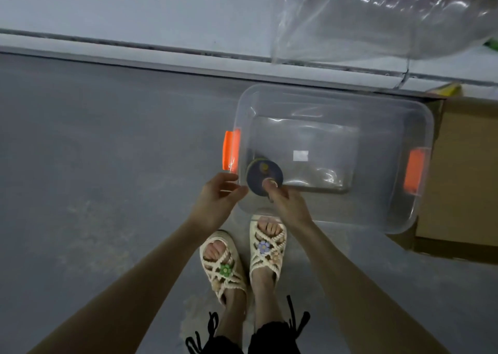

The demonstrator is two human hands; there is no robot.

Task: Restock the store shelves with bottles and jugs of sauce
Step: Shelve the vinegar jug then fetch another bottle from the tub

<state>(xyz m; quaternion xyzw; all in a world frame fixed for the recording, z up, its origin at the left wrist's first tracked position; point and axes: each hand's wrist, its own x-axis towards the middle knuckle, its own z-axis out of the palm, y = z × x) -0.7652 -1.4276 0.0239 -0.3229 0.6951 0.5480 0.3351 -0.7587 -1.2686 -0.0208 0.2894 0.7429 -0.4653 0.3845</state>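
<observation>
Right hand (286, 202) grasping the cap of the dark round sauce bottle (258, 176), at the near-left corner of the clear plastic bin with orange handles (377, 213) on the grey floor (107, 165). Left hand (218, 197) released, just beside the bin's rim.

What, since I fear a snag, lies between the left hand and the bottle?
In the head view, only the bin's corner wall separates the left hand from the bottle the right hand grips.

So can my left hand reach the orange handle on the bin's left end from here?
Probably yes. The left hand is open by the near left corner of the bin; the orange handle sits just beyond, with nothing between.
</observation>
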